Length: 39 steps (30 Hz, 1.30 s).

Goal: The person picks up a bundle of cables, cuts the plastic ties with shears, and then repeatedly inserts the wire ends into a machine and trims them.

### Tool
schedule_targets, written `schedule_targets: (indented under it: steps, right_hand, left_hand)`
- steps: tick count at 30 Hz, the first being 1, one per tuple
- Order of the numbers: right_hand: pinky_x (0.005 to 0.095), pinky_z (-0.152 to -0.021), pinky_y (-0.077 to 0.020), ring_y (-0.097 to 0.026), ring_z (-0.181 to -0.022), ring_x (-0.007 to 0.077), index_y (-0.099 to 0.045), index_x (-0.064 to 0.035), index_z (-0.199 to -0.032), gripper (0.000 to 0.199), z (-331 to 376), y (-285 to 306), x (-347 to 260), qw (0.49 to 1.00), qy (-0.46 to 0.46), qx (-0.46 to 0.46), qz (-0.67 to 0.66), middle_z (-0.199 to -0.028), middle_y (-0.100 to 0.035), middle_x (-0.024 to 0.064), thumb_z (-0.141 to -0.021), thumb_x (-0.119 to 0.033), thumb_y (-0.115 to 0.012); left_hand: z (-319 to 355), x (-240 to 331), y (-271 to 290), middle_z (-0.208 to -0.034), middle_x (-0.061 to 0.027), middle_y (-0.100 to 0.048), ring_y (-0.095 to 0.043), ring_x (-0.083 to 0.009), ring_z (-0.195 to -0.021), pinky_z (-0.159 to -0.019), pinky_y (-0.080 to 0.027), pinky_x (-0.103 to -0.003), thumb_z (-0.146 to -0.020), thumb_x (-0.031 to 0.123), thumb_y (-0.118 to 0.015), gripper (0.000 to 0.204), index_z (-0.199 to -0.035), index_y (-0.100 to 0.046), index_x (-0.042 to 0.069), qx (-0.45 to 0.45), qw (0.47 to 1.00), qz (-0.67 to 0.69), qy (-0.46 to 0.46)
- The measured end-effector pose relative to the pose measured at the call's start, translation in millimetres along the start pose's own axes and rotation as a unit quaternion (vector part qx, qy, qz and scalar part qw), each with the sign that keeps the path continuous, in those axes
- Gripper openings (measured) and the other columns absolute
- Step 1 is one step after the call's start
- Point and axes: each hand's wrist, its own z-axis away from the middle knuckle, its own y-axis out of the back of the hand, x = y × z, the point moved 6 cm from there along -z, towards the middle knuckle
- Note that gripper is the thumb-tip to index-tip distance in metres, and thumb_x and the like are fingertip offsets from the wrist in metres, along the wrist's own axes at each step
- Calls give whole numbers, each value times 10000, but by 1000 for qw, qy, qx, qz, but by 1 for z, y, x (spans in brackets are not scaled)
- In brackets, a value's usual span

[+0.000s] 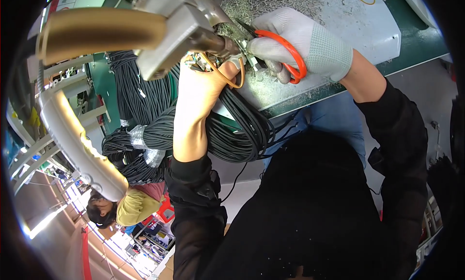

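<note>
My right hand (290, 47), in a whitish knit glove, is closed on scissors with orange loop handles (300, 62). Their dark blades point up and left, toward the metal tool head. My left hand (206, 88), bare on its back, is closed beside it, around small shiny metal connector ends (197, 62). Part of its fingers is hidden by the tool head. A tan loop (241, 77) hangs over its thumb side. Between the hands are small bright metal pieces (254, 63). Black cables (247, 122) run beneath my left wrist and over the table's near edge.
A metal machine arm (169, 37) juts in above my left hand. Metal clippings (290, 3) litter the white sheet (382, 35) on the green table (411, 64). Bundled black cables (140, 91) lie left. A lit lamp (80, 144) and a person in yellow (135, 207) are farther left.
</note>
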Motion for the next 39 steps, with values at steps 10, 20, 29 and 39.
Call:
schedule_targets:
  steps: [10, 20, 29, 39]
  right_hand:
    - [225, -407, -423, -534, -438, 102, -585, 6, -789, 251, -2, -5, -27, 943, 248, -48, 218, -554, -548, 47, -896, -221, -588]
    - [245, -404, -434, -540, -420, 116, -571, 8, -777, 260, 16, 2, -13, 998, 4, 45, 41, -528, -538, 43, -878, -230, -590]
    - [293, -490, -430, -563, -503, 155, -579, 8, -848, 223, 117, 5, -61, 872, 23, 236, 428, -555, -493, 113, -826, -211, -613]
    - [257, -449, -452, -568, -447, 157, -584, 14, -810, 234, 126, -22, -47, 986, -121, 109, -23, -560, -575, 70, -865, -213, -604]
  left_hand:
    - [4, 4, 1, -872, -66, -671, -619, -132, -746, -691, -498, -279, -755, 286, -779, 383, -978, -651, 2, 14, 994, -110, -2]
    - [11, -12, -6, -829, -85, -645, -608, -146, -707, -654, -502, -274, -834, 99, -672, 210, -1004, -600, -2, -19, 989, 143, 31]
    - [85, 13, -44, -784, -44, -604, -603, -129, -720, -683, -506, -282, -827, 11, -644, 274, -1073, -524, 1, -26, 977, 211, 32]
    - [104, 32, -74, -917, -86, -599, -599, -137, -786, -692, -490, -249, -788, -58, -628, 335, -1094, -499, -15, -117, 991, 55, 27]
